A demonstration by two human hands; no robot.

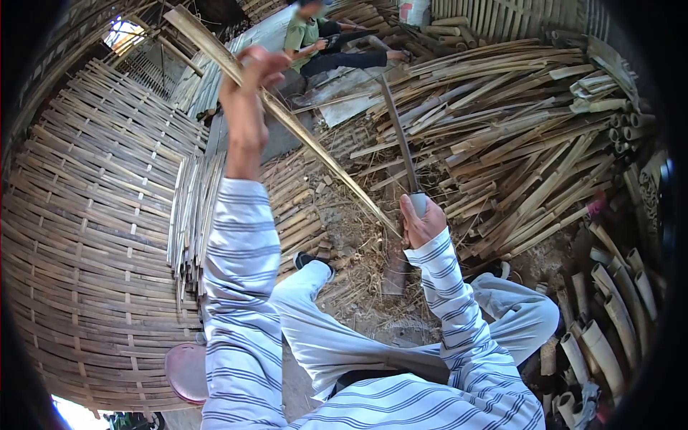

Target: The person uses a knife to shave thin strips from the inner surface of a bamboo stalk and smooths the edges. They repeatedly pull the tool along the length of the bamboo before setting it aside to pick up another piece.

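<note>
My left hand (247, 100) is raised at the upper left, its fingers around a long split bamboo strip (322, 154) and somewhat blurred. The strip slants from the upper left down to the right, its lower end beside my right hand (426, 222). In that right hand is a machete (401, 136), gripped by its pale handle, with the long narrow blade pointing up and away. A worn wooden block (395, 276) stands below the right hand, between my legs, among shavings.
Piles of split bamboo (516, 150) cover the right side, with cut bamboo tubes (609, 315) at lower right. A large woven bamboo panel (93, 236) fills the left, and a bundle of thin strips (190, 222) leans there. A person (308, 43) sits at the back. A reddish round seat (186, 373) is at lower left.
</note>
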